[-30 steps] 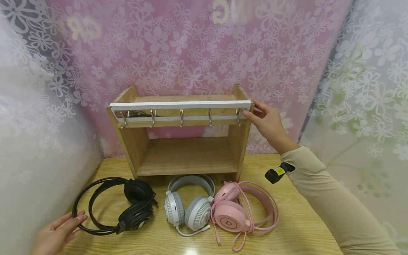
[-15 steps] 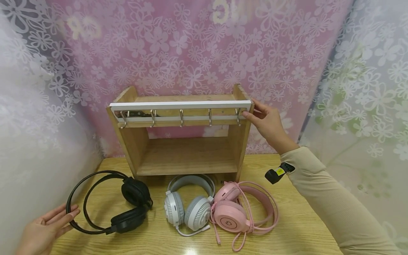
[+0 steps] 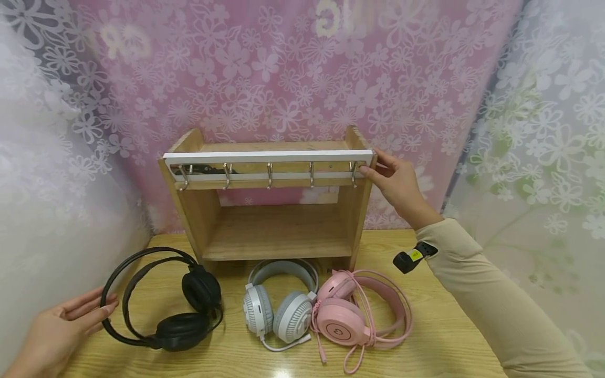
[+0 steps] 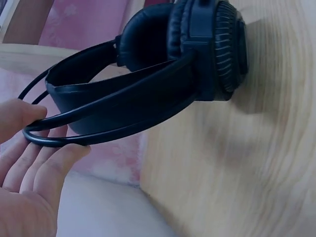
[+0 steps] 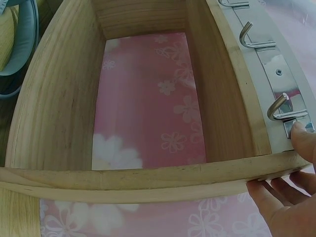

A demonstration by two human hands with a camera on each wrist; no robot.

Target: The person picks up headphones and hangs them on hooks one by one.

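A black headset lies at the table's left, one ear cup down on the wood. My left hand holds its thin headband, thumb above and fingers below. A white headset and a pink headset with a looped cord lie side by side to its right. Behind them stands a wooden shelf with a white rail carrying several metal hooks. My right hand grips the shelf's upper right corner, its thumb on the rail.
The wooden table is hemmed in by a pink floral backdrop and white floral curtains on both sides. A small black wrist camera sits on my beige right sleeve.
The black headset has slid left and turned as my left hand took hold of its headband and drew back. The right hand and the other headsets have stayed put.
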